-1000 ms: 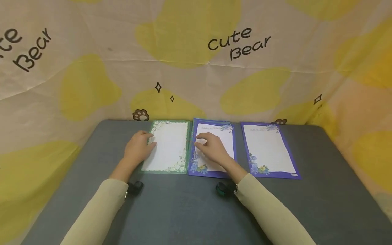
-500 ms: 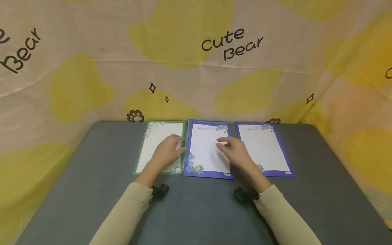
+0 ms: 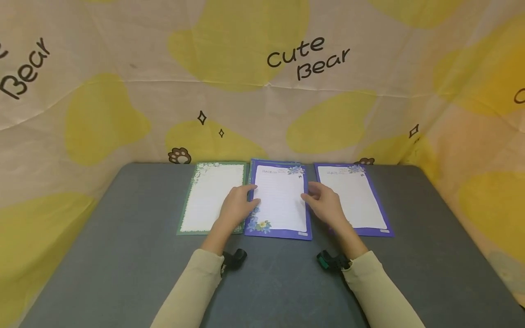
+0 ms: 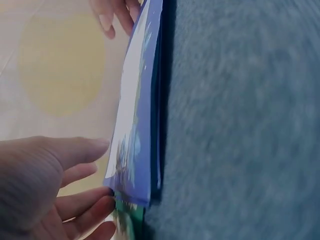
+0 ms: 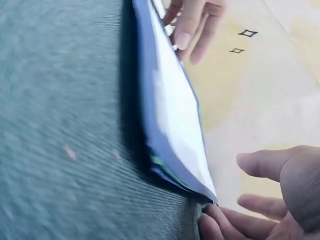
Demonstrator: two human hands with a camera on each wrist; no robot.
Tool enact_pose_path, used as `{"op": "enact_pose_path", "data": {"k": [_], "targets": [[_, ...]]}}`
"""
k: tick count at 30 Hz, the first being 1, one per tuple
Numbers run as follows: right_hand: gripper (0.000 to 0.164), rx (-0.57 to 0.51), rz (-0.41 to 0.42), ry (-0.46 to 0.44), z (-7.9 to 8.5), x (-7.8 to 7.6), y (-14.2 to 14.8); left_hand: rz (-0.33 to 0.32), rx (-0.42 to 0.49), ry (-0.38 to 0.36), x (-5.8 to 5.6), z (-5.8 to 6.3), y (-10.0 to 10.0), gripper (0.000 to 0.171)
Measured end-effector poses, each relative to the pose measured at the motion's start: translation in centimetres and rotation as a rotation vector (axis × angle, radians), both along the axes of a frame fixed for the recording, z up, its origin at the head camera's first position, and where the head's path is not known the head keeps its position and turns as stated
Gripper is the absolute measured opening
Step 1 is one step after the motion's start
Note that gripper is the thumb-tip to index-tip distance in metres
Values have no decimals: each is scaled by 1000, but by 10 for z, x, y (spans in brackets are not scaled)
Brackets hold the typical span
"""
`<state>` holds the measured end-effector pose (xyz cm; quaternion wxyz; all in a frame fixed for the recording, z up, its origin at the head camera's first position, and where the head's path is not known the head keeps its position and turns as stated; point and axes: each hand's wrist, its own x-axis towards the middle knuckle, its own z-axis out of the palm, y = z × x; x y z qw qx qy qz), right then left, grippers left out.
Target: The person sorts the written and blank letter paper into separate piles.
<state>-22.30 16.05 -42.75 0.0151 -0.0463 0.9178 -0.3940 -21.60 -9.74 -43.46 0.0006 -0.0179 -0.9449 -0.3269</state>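
Note:
A stack of writing paper with a purple floral border (image 3: 283, 200) lies mid-table; its edge in the right wrist view shows purple and green layers. My left hand (image 3: 239, 202) is at the stack's left edge, thumb over the border. In the left wrist view, that hand's fingers (image 4: 85, 202) reach its lower corner, thumb and fingers spread apart. Across from it, my right hand (image 3: 326, 202) is at the right edge. The right wrist view has its fingertips (image 5: 212, 220) at the paper's rim, the thumb raised away from it.
Left of the stack lies a green-bordered sheet (image 3: 205, 205), partly under my left hand. A second purple-bordered sheet (image 3: 365, 205) lies to the right, slightly angled. The dark grey table (image 3: 279, 278) backs onto a patterned cloth (image 3: 229, 100).
My left hand has moved right, from the green-bordered sheet to the middle stack's left edge. My right hand has moved right across the stack to its right edge. The papers stay in place.

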Motion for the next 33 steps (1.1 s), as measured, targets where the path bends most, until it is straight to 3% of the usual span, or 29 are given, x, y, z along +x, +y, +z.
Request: {"op": "enact_pose_path", "data": {"k": [9, 18, 25, 33], "targets": [[46, -11, -27, 56, -3, 2, -3, 18, -17, 15, 3, 2, 6, 42], [32, -86, -92, 153, -6, 2, -4, 27, 42, 76, 7, 5, 9, 32], [29, -178, -145, 149, -11, 0, -1, 0, 177, 117, 4, 2, 7, 34], [30, -286, -194, 26, -5, 0, 9, 11, 368, 46, -2, 0, 2, 30]]}}
